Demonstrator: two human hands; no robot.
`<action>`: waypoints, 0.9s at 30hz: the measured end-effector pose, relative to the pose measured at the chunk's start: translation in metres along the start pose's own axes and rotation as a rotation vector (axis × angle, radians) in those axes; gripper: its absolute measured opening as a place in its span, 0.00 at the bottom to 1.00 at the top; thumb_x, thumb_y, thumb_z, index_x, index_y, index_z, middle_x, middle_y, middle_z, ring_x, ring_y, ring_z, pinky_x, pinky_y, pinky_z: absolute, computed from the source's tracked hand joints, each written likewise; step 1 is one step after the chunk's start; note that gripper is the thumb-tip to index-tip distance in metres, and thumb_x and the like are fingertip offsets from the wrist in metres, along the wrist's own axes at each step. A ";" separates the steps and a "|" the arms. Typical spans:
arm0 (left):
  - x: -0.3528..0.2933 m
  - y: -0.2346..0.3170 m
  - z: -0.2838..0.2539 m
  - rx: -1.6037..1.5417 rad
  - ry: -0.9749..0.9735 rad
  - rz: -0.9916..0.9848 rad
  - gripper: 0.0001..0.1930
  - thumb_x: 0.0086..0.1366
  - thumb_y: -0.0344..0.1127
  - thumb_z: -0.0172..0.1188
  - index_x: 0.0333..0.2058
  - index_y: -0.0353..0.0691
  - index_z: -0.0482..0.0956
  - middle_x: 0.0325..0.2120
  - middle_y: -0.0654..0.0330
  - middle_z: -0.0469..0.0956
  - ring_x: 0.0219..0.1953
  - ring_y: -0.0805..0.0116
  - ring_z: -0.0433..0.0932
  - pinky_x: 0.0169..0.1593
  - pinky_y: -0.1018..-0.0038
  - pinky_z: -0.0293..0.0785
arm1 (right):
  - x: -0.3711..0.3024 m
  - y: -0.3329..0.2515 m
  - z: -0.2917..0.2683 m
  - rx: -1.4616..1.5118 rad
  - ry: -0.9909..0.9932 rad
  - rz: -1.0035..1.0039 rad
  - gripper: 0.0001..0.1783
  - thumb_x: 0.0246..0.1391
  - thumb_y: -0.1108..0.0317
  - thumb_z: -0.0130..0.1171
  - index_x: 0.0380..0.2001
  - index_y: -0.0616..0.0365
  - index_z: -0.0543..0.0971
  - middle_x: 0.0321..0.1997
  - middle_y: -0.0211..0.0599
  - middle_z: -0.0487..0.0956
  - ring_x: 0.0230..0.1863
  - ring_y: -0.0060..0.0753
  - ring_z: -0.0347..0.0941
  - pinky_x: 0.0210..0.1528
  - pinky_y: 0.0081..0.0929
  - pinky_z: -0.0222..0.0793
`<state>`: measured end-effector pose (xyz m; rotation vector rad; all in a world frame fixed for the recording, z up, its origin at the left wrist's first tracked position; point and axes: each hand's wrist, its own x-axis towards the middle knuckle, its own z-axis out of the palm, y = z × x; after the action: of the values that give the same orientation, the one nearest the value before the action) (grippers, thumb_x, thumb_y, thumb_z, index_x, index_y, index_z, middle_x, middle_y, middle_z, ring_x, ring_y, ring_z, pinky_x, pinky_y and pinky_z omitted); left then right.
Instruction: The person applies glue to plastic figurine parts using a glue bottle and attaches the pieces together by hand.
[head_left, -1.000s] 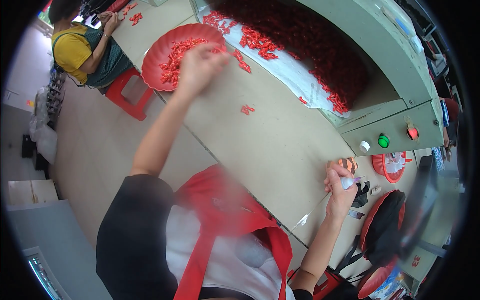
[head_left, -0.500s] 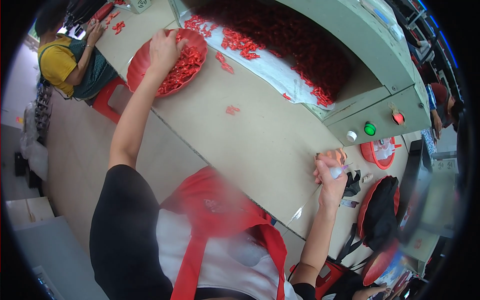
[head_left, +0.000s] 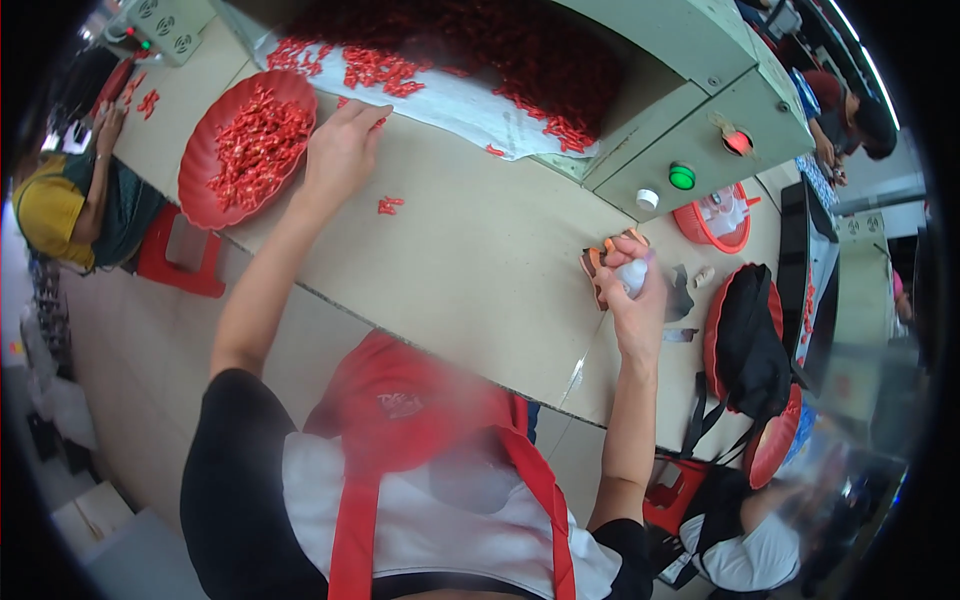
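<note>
My left hand (head_left: 343,152) is just right of a red scalloped bowl (head_left: 192,165) heaped with small glossy red pieces (head_left: 258,140). Its fingers are closed down over a couple of the same red pieces on the table, a bit of red showing at the fingertips. One more red piece (head_left: 390,205) lies on the tabletop nearer me. On the right, my right hand (head_left: 640,300) is wrapped round a small white squeeze bottle (head_left: 632,274) with a purplish tip. Just beyond those fingers sits an orange-and-black patterned item (head_left: 592,270), partly hidden.
A pale green machine (head_left: 660,150) with a green button (head_left: 682,176) stands across the table, its opening full of red pieces on a white sheet (head_left: 450,110). At right are a red basket (head_left: 735,237) and a black bag (head_left: 750,340). A person in yellow (head_left: 50,215) sits far left.
My left hand has left the bowl and come down on the loose red pieces to its right. The whole view has shifted rightward. My right hand still holds the bottle, now by the patterned item.
</note>
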<state>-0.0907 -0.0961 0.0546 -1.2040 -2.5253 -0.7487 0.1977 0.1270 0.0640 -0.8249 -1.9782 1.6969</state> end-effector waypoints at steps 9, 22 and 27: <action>-0.042 0.150 -0.007 -1.977 -0.612 -0.689 0.18 0.61 0.30 0.54 0.51 0.34 0.68 0.37 0.58 0.76 0.38 0.68 0.77 0.40 0.77 0.75 | -0.065 -0.038 0.020 0.343 0.109 -0.054 0.21 0.46 0.80 0.58 0.44 0.65 0.66 0.39 0.41 0.73 0.36 0.25 0.72 0.35 0.19 0.70; -0.066 0.163 -0.012 -1.776 -0.450 -0.573 0.16 0.63 0.27 0.50 0.50 0.30 0.68 0.40 0.51 0.76 0.39 0.62 0.78 0.41 0.78 0.77 | -0.100 -0.064 0.049 -0.403 0.353 -0.766 0.22 0.30 0.78 0.62 0.36 0.64 0.73 0.21 0.36 0.75 0.14 0.25 0.66 0.16 0.17 0.62; -0.069 0.164 -0.015 -1.778 -0.432 -0.557 0.16 0.63 0.27 0.50 0.50 0.31 0.69 0.40 0.50 0.76 0.39 0.62 0.78 0.42 0.74 0.77 | -0.099 -0.066 0.055 -0.418 0.339 -0.798 0.21 0.30 0.78 0.62 0.35 0.64 0.73 0.20 0.35 0.74 0.13 0.26 0.65 0.16 0.17 0.62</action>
<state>0.0802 -0.0629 0.0940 -0.7976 -1.9684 -3.5132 0.2244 0.0152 0.1265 -0.3181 -2.0362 0.6626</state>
